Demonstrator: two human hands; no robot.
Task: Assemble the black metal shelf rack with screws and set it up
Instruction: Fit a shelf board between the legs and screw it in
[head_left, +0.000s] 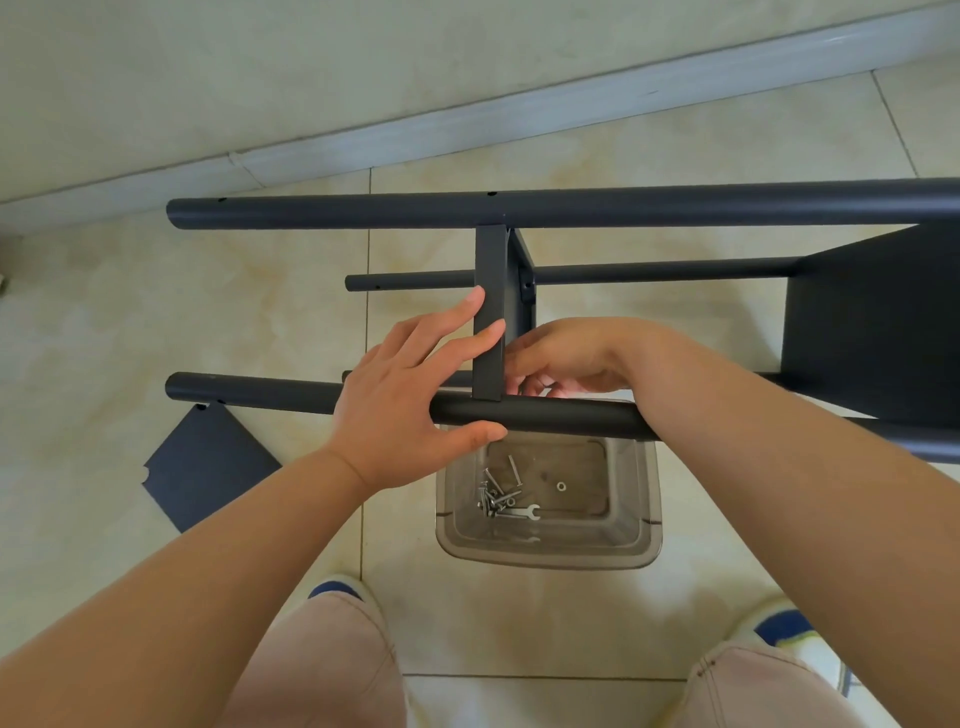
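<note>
The black metal rack lies on its side on the tiled floor, with a far tube, a near tube and a mounted shelf at the right. A middle shelf panel stands edge-on between the tubes. My left hand wraps the near tube, thumb under it, with straight fingers pressed on the panel's left face. My right hand reaches behind the panel at its joint with the near tube, fingers curled; what they hold is hidden.
A clear plastic tub sits on the floor under the near tube, holding several screws, a washer and a small wrench. A loose black shelf plate lies on the floor at left. A wall and skirting run along the top.
</note>
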